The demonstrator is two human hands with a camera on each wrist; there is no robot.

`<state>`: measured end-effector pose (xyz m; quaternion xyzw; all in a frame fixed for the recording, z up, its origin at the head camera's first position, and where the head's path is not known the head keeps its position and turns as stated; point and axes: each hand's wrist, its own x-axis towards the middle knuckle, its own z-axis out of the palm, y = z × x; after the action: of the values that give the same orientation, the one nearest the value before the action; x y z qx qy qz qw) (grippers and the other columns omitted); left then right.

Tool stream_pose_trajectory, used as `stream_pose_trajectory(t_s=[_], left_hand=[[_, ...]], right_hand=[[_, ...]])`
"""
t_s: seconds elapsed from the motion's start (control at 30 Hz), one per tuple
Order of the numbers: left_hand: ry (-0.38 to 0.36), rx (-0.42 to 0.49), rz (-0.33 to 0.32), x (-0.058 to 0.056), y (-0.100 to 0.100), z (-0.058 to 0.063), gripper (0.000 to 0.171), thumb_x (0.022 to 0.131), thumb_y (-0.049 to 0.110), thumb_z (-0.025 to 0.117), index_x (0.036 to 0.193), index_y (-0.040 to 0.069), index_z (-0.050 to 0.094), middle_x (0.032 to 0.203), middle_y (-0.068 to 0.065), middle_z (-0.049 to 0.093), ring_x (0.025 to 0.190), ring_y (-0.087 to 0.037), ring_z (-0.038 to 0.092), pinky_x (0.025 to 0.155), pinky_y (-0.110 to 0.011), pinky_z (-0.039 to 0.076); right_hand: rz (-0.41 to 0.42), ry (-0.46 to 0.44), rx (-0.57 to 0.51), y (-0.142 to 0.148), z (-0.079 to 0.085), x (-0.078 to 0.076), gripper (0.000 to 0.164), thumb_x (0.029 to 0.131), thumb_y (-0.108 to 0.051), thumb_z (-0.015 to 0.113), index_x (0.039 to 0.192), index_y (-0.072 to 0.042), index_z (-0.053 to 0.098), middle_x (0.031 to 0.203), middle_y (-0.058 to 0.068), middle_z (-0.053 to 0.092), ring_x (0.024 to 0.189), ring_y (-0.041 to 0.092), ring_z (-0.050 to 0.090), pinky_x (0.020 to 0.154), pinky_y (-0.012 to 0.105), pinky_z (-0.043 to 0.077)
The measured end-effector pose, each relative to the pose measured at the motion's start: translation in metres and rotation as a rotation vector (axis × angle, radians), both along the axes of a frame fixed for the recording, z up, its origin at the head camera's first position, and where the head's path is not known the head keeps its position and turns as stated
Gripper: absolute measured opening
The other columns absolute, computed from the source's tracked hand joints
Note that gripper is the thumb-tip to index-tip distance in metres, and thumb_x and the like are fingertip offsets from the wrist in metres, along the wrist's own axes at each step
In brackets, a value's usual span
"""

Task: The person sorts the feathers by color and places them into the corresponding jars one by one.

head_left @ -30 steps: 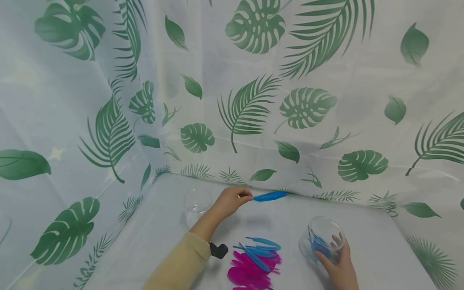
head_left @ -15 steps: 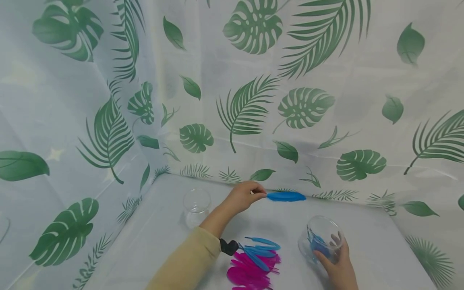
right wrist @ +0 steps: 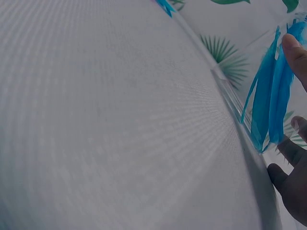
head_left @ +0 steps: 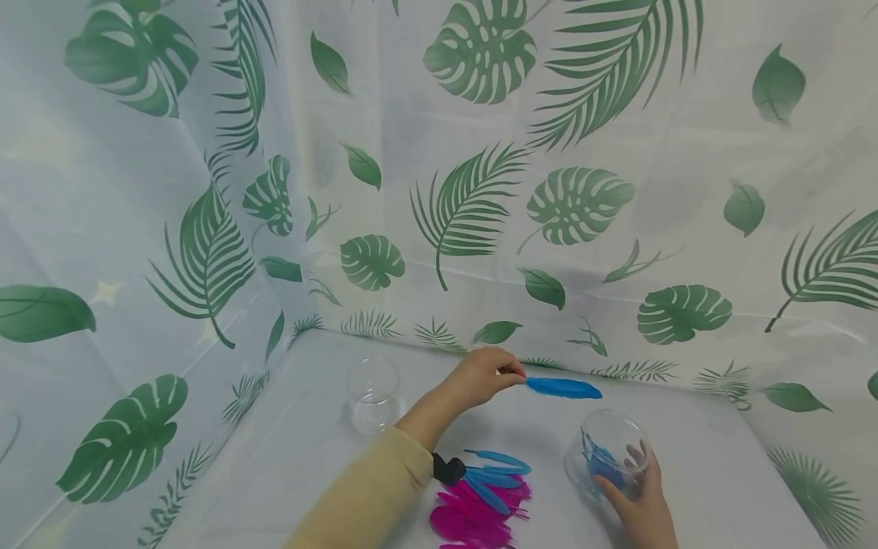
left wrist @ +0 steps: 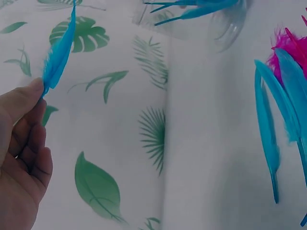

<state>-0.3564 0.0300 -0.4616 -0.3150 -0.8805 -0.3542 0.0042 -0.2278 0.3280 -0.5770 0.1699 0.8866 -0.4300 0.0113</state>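
Between thumb and fingertips, my left hand (head_left: 483, 376) pinches a blue feather (head_left: 564, 388) by its quill end, above the back of the table. In the left wrist view the feather (left wrist: 59, 53) points upward from the left hand (left wrist: 26, 143). My right hand (head_left: 643, 499) grips a clear glass (head_left: 616, 422) at the table's right, thumb on the near side and fingers round the far side. Several blue feathers (head_left: 604, 467) stand inside that glass; the right wrist view shows these feathers (right wrist: 271, 96) close to the right hand (right wrist: 297, 177).
Loose blue feathers (head_left: 495, 479) lie over a pile of magenta feathers (head_left: 473, 520) at the table's front middle. A second clear glass (head_left: 373, 381) stands at the back left. Leaf-printed sheeting (head_left: 473, 320) walls the back and left of the white table (head_left: 288, 427).
My left hand has carried the blue feather rightward, and its tip now dips slightly toward the glass on the right. The right hand and its glass have stayed in place.
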Motion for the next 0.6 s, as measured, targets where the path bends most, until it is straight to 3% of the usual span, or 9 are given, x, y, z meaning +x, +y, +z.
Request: stream_pose_trajectory(t_s=[0.37,0.6], left_hand=[[0.016,-0.058,-0.059,0.006,0.026,0.003,0.015,0.096,0.035,0.062,0.102,0.025,0.073,0.092,0.017,0.064,0.083,0.003,0.053,0.072,-0.011,0.046],[0.106,-0.218,-0.090,0.012,0.051,0.000,0.015,0.097,0.037,0.061,0.101,0.030,0.074,0.094,0.021,0.067,0.084,0.006,0.055,0.076,-0.010,0.044]], right_hand=[[-0.005,0.013,0.021,0.000,-0.003,-0.002,0.129,0.078,-0.064,0.073,0.156,-0.023,-0.021,0.164,0.023,0.008,0.142,0.055,0.021,0.112,0.070,0.023],[-0.011,0.020,-0.002,0.002,-0.004,-0.001,0.131,0.076,-0.060,0.077,0.156,-0.024,-0.020,0.164,0.022,0.009,0.143,0.054,0.020,0.111,0.072,0.021]])
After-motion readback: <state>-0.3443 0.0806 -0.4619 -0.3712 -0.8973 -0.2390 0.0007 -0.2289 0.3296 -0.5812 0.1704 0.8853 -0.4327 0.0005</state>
